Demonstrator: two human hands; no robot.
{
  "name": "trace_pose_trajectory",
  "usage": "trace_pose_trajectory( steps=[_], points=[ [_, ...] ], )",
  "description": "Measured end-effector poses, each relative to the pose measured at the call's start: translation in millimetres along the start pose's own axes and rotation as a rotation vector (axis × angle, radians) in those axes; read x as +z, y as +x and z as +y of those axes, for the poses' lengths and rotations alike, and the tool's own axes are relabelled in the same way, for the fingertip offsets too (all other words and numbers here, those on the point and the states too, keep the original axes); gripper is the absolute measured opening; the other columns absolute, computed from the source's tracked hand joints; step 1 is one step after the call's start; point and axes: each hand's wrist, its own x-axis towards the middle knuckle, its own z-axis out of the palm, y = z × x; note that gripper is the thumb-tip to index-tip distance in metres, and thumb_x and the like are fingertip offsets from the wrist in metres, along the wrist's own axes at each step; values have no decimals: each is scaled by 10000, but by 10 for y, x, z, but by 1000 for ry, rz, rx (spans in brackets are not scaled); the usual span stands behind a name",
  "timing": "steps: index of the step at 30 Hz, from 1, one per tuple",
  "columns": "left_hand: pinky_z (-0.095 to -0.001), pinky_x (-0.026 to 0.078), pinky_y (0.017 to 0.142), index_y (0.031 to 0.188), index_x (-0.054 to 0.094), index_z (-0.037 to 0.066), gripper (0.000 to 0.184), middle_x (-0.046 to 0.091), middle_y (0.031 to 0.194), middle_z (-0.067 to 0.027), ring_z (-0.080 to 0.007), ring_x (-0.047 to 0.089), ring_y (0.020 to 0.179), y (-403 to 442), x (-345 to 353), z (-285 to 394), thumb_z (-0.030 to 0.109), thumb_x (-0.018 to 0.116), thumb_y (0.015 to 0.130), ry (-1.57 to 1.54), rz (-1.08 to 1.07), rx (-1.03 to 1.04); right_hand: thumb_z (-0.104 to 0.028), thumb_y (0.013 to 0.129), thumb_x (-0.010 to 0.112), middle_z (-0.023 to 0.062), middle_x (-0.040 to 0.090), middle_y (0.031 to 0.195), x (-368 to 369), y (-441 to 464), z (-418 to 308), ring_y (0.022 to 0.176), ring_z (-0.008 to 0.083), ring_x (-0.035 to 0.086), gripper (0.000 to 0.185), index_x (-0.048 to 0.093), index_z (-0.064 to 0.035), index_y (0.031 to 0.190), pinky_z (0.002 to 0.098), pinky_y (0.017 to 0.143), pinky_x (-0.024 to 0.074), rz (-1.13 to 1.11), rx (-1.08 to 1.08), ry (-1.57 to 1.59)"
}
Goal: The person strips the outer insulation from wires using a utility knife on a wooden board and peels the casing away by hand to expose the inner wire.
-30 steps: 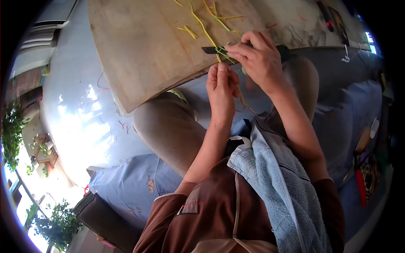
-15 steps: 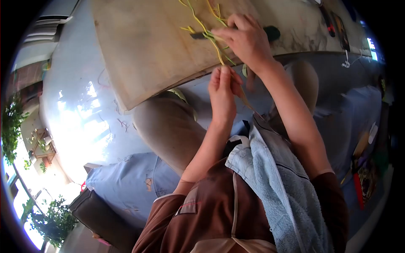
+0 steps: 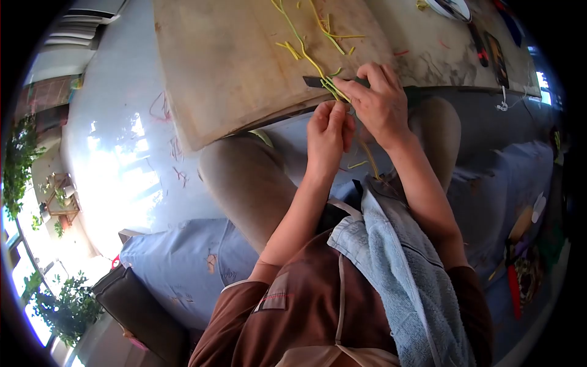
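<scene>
L hand (image 3: 328, 125) pinches the strand (image 3: 303, 49) btwn thumb & index, other fingers curled in; it's just off the near edge of the board (image 3: 226, 79). Strand is yellow-green, runs from top of view down the board to the pinch, w/ a few thin green & yellow ends bunched just above the fingertips. R hand (image 3: 382, 101) is bent over the same edge, fingertips at the bunch, beside L hand. Dark blade (image 3: 313, 81) lies under the strand, pointing L, its other end hidden by R hand; can't tell if R hand grips it, grasps the strand or only presses.

Brownish strip (image 3: 370, 160) hangs below the hands twd the lap. On the board: short yellow bits (image 3: 291, 51) L of the strand, a forked stem (image 3: 346, 37) R of it.

Far R of table: white dish (image 3: 468, 13) at top, then red/black tool (image 3: 480, 52) & dark slab (image 3: 496, 59) side by side, w/ a white cord near the slab's lower end.

Person wears brown shirt (image 3: 306, 312), w/ lt blue towel (image 3: 400, 269) down the front. Blue cloth (image 3: 189, 263) covers the seat; leafy plant (image 3: 64, 309) at lower L.
</scene>
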Motion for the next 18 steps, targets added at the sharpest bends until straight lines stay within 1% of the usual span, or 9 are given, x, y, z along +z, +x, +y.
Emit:
trace_pose_trajectory(
  steps=[3, 6, 9, 12, 15, 18],
  points=[
    [-184, 237, 333, 878, 502, 34, 192, 506, 627, -19, -40, 330, 388, -7, -9, -2, 216, 463, 921, -64, 1, -9, -86, 619, 607, 20, 464, 809, 17, -87, 45, 789, 207, 483, 233, 660, -180, 826, 315, 673, 436, 21, 24, -26],
    [-177, 225, 330, 856, 497, 50, 179, 500, 618, -10, -33, 324, 390, -1, -13, -13, 215, 469, 918, -76, 0, -17, -81, 616, 610, 16, 459, 803, 52, -95, 82, 784, 202, 481, 232, 656, -181, 820, 308, 671, 432, 50, 10, -25],
    [-177, 226, 329, 849, 499, 59, 169, 494, 611, -5, -30, 322, 390, -3, -15, 11, 211, 471, 917, -42, 14, -29, -78, 607, 614, 14, 460, 802, 94, -62, 99, 784, 200, 480, 254, 658, -186, 832, 304, 669, 430, 71, -18, -39],
    [-196, 242, 327, 838, 479, 52, 197, 489, 595, -10, -43, 340, 368, 26, -30, 25, 221, 441, 932, -28, -3, -35, -88, 614, 605, 12, 464, 806, 125, -32, 143, 785, 199, 479, 260, 661, -188, 847, 301, 674, 428, 91, -74, -45],
    [-194, 242, 330, 835, 480, 55, 194, 482, 585, -5, -41, 340, 370, 28, -19, 42, 220, 443, 931, -52, 13, -69, -111, 618, 596, 14, 474, 811, 136, -1, 186, 794, 205, 483, 261, 663, -182, 860, 301, 682, 429, 102, -111, -20],
    [-194, 242, 332, 819, 486, 54, 201, 485, 586, -8, -42, 336, 371, 53, -34, 39, 218, 450, 929, -34, -4, -33, -63, 632, 648, 5, 486, 800, 157, 91, 174, 784, 195, 494, 314, 681, -204, 911, 306, 688, 440, 77, -101, 39]
  ],
)
